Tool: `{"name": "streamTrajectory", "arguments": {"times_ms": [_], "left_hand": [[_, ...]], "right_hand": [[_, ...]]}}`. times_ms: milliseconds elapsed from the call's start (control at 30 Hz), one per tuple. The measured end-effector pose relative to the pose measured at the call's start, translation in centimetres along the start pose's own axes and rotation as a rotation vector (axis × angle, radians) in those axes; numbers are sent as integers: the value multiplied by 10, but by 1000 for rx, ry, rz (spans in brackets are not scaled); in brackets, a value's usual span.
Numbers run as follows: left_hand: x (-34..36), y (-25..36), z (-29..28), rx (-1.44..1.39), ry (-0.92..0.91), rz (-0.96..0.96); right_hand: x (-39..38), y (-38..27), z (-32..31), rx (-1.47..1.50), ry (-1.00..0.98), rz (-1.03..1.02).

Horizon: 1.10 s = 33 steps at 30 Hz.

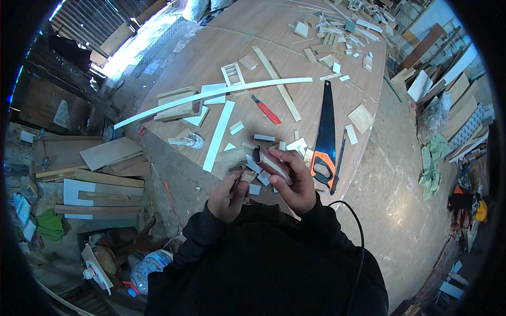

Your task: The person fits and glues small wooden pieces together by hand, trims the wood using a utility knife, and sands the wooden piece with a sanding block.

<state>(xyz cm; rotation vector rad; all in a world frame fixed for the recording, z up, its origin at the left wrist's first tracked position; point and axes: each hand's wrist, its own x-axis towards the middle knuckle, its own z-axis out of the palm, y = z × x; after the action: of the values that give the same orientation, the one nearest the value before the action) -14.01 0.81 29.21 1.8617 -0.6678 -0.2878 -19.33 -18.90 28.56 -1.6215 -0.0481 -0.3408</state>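
Your right hand (296, 181), just below the centre of the frame, is closed around a short hollow trim piece (270, 162), reddish-brown with a white edge, its dark open end tilted toward the upper left. Your left hand (226, 197) sits just beside it at lower left, fingers curled and thumb pressed on a small thin object (238, 181) that is too small to identify. Both hands hover at the near edge of the round wooden worktop (295, 58), which fills the upper centre of the frame.

Small white and wooden offcuts (256, 179) lie on the worktop just under and around your hands. To the right of your right hand a handsaw (325, 131) with a black blade and orange-and-black handle lies with its blade pointing to the top of the frame, and a dark pencil-like stick (338, 166) lies alongside its right edge. A red utility knife (266, 110) rests above your hands, near centre. A long white curved strip (211, 95) sweeps across the worktop from centre left to upper centre, and a straight white strip (219, 135) lies below it, slanted. More scraps (342, 31) are scattered at the upper right. Boards (100, 174) are stacked on the floor at the left of the frame.
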Motion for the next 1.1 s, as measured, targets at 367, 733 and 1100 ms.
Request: {"name": "streamTrajectory", "arguments": {"times_ms": [367, 733, 1100], "left_hand": [[-8, -5, -4, 87, 49, 194], [-6, -1, 6, 7, 30, 195], [2, 2, -15, -563, 393, -20]], "right_hand": [[-10, -35, 26, -318, -21, -70], [-2, -36, 28, -344, -7, -69], [-14, -25, 9, -288, 28, -8]]}}
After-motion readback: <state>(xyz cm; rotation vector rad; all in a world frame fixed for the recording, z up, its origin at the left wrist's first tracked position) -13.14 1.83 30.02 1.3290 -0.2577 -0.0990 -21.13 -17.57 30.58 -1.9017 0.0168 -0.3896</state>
